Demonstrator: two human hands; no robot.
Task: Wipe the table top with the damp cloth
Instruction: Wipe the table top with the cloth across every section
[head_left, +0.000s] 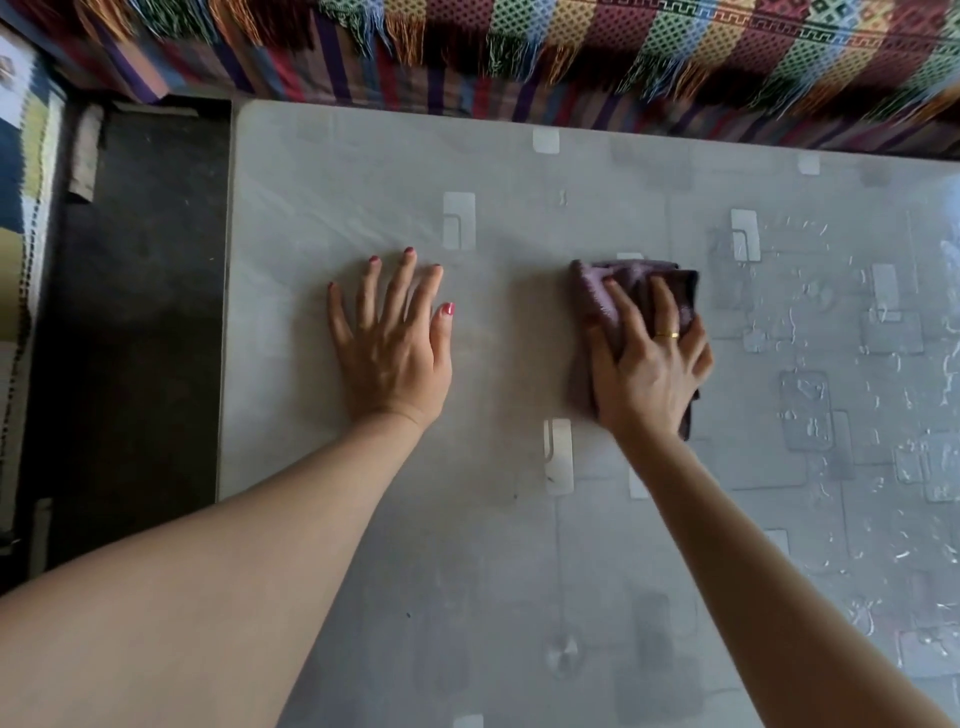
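Cloth (623, 291), purple-brown and bunched in folds, lies on the table top (509, 545) a little right of centre, touching the surface. Right hand (649, 364) presses down on it, palm over the near part, fingers curled loosely into the folds; a gold ring (666, 335) sits on one finger. Whether the thumb grips the cloth's near edge, I cannot tell. Left hand (392, 343) rests flat on the bare table, well apart from the cloth, fingers spread wide and holding nothing; nails are painted red.

Table top: pale grey covering with a printed pattern of lighter and darker rounded rectangles. Left part near the flat hand looks even and matt. Right part shows many small white flecks and streaks, densest toward the right edge of view. Left edge of the table is straight, with a rounded far corner.

Room: dark floor (135, 312) runs along the table's left side. A striped, multicoloured blanket (571, 47) with a fringe hangs along the table's far edge. At far left a patterned fabric (21, 156) in blue, yellow and white is partly visible, blurred. No containers in view.
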